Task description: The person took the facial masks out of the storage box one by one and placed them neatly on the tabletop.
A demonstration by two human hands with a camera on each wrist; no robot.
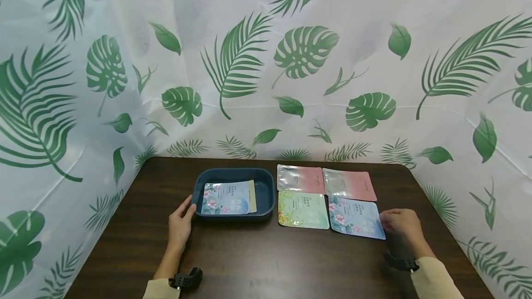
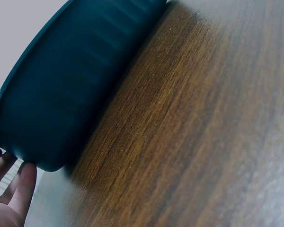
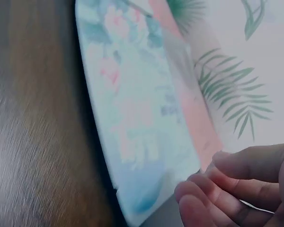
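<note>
Right fingers point(image 3: 196, 210) pinch a glossy, flat sachet point(image 1: 356, 217) while left fingers point(image 2: 24, 187) grip a ribbed, round-cornered tray point(image 1: 264, 195).

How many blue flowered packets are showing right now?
2: one blue flowered packet in the tray, another blue flowered packet on the table by the right hand. More may be hidden underneath.

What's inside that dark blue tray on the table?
Inside the tray lies a blue floral packet, with a yellowish strip, perhaps another packet, along its right edge. Whatever else lies beneath it is covered.
</note>
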